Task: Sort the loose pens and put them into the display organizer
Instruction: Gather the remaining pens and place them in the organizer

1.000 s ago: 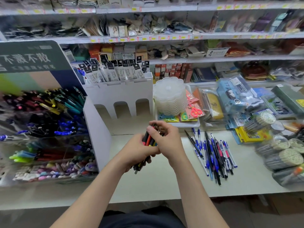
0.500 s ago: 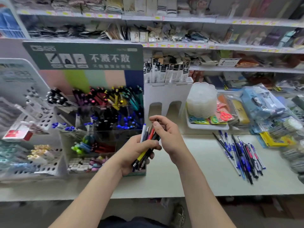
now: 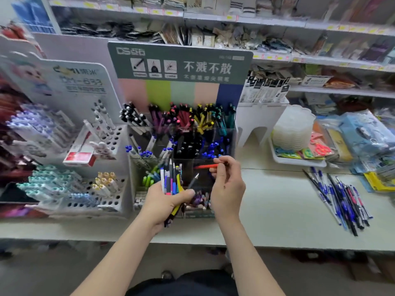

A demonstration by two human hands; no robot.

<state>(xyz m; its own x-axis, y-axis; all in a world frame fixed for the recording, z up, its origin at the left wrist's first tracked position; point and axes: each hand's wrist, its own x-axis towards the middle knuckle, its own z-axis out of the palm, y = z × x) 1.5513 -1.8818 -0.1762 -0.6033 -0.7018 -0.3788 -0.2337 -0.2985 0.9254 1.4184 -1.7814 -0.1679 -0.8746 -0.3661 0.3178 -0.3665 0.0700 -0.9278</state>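
Observation:
My left hand [image 3: 164, 204] grips a bundle of pens [image 3: 172, 181] of mixed colours, tips pointing up, in front of the clear display organizer [image 3: 183, 133]. The organizer has tiered compartments filled with black, purple, red, yellow, teal and blue pens under a green sign. My right hand [image 3: 226, 186] pinches a single red pen [image 3: 206, 166], held level, just over the organizer's lower front compartments. A pile of loose pens [image 3: 339, 197], mostly blue and black, lies on the counter to the right.
White pen racks [image 3: 102, 167] with holes stand left of the organizer. A white cardboard stand [image 3: 258, 120] and a tray [image 3: 297, 162] with stacked plastic lids sit to its right. Packaged goods crowd the far right and the shelves behind.
The view has swung left, bringing the organizer to the centre. My right hand has drawn a red pen out of the bundle and lifted it toward the organizer.

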